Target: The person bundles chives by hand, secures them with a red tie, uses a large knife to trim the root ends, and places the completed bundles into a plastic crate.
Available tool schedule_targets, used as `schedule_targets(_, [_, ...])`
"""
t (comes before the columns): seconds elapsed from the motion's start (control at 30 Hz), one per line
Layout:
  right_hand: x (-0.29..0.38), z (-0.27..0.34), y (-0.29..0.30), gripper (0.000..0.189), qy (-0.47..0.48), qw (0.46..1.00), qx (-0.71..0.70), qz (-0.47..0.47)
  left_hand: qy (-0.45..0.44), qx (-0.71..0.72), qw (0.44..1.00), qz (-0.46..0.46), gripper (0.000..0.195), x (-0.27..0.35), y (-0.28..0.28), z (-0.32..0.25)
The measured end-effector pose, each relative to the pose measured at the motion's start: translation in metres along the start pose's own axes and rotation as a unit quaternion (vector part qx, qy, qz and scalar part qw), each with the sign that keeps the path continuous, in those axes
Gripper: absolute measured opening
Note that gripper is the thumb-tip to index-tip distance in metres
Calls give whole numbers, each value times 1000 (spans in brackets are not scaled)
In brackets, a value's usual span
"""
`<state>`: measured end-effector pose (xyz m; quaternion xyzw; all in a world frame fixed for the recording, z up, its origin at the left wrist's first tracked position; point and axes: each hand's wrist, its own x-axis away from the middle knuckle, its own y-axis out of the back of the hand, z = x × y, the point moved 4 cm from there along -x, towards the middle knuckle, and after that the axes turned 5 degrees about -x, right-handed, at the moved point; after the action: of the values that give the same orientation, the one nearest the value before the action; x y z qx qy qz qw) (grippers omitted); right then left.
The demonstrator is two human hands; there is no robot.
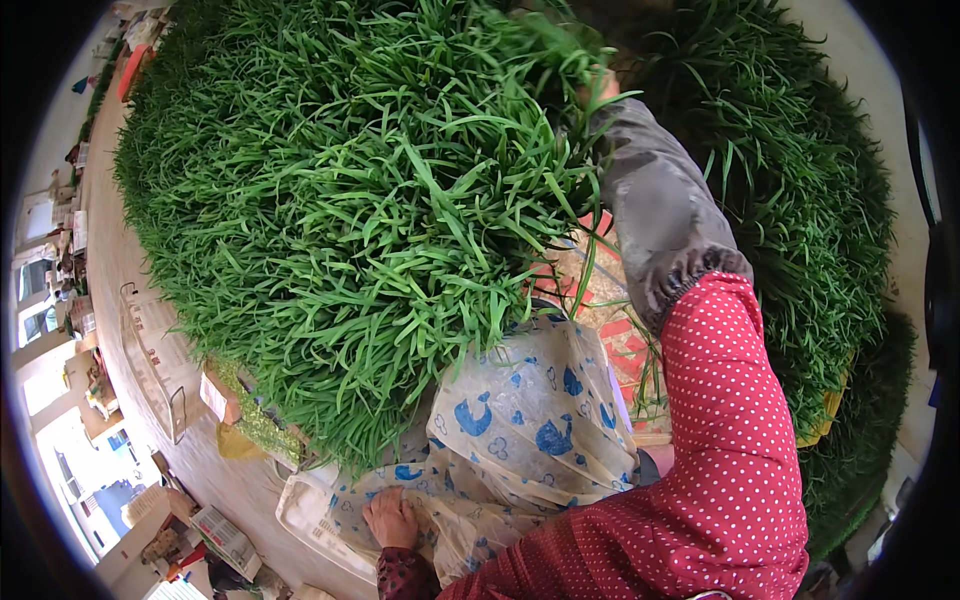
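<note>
A large heap of green flat-bladed leaves (352,210), probably garlic chives, fills the space before me. At its far right edge is my right hand (602,84), in a grey sleeve cover (660,195) over a red dotted sleeve. Blades hide most of its fingers, and the leaves beside it are blurred, so its grip cannot be made out. My left hand (391,517) rests with loosely bent fingers on a translucent plastic apron (517,420) printed with blue whales. Nothing shows in that hand.
Another heap of greens (810,247) stands to the right, with a yellow edge (831,409) below. Loose blades lie on a red-and-tan patterned surface (626,337) between heaps. At left are a pale container (307,499), a flattened printed sack (157,360) and cardboard boxes (142,525).
</note>
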<state>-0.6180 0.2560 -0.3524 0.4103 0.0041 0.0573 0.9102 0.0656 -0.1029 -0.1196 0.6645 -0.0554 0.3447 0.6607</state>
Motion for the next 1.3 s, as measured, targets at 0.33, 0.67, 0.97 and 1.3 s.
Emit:
schedule_targets(0.33, [71, 43, 217, 54, -82, 970, 122, -195, -7, 3, 1000, -3, 30, -8, -7, 2])
schedule_targets(0.67, [206, 275, 361, 30, 172, 958, -88, -214, -161, 322, 927, -107, 38, -34, 91, -72])
schedule_targets(0.97, [314, 330, 358, 38, 108, 783, -597, -140, -405, 762, 483, 150, 90, -45, 201, -233])
schedule_targets(1.3, [479, 278, 70, 34, 21, 797, -506, 330, -255, 922, 211, -203, 67, -26, 155, -33])
